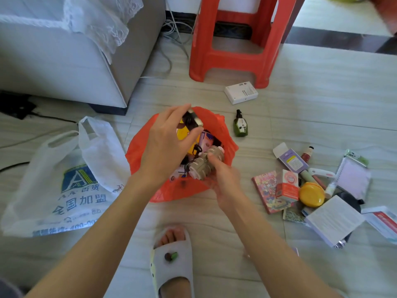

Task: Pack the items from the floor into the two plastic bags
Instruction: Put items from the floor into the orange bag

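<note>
A white plastic bag (62, 181) is lying flat on the floor (311, 108) just left of the orange plastic bag (139, 151), which is standing open and already holding several items, while a pile of boxes and booklets (311, 190) is waiting on the floor to the right. Over the orange bag's mouth, the left hand (165, 145) is pinching a small dark object (193, 119), and the right hand (223, 179) is gripping a ridged tan cylinder (204, 164). A small green bottle (240, 124) is lying just beside the orange bag.

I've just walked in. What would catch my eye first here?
The bright orange bag at the centre of the floor, with the left hand and right hand each lowering an item into it. Behind it stands a red stool; a white bag lies flat to the left.
</note>
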Motion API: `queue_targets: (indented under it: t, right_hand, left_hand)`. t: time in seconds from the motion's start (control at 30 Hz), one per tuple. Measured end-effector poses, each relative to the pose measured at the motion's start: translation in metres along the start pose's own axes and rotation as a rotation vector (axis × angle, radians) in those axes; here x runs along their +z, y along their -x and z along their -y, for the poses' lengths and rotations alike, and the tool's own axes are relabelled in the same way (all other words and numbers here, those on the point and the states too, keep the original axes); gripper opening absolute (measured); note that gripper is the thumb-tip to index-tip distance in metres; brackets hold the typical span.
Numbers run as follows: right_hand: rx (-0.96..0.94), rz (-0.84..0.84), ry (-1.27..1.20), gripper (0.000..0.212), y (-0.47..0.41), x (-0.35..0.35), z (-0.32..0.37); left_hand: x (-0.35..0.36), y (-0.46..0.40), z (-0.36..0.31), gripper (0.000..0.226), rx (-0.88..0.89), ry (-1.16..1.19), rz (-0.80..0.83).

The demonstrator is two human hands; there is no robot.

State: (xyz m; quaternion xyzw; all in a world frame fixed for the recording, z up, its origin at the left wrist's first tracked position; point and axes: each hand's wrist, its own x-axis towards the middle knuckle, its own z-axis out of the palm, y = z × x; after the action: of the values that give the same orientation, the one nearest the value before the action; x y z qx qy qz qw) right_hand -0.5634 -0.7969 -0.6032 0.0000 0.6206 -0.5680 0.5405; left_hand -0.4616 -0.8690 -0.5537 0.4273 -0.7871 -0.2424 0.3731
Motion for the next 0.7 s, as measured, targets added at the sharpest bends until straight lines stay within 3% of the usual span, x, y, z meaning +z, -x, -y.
queue_targets:
  t: [0.17,0.27,0.43,0.53,0.7]
  right_hand:
    - [0.026,-0.063,-0.115,0.029,-0.004,-0.011,-0.012]
    - [-0.016,-0.093,-0.124,0.013,-0.007,-0.02,-0.01]
    - [-0.154,-0.416,0.318,0.025,-0.013,-0.039,-0.016]
    - [-0.334,-0.365,0.509,0.036,-0.014,-0.046,-0.014]
    - [-0.552,-0.269,0.772,0.024,-0.012,-0.05,-0.011]
  left_hand:
    - [0.018,0.007,0.01,0.05,-0.054,0.043,0.123]
    - [0.031,0.005,0.017,0.049,-0.006,-0.006,0.172]
    - [0.05,0.033,0.041,0.042,0.089,-0.302,0.387]
    - [0.051,0.046,0.052,0.042,0.135,-0.495,0.419]
    - [0.04,0.063,0.065,0.066,0.144,-0.675,0.41]
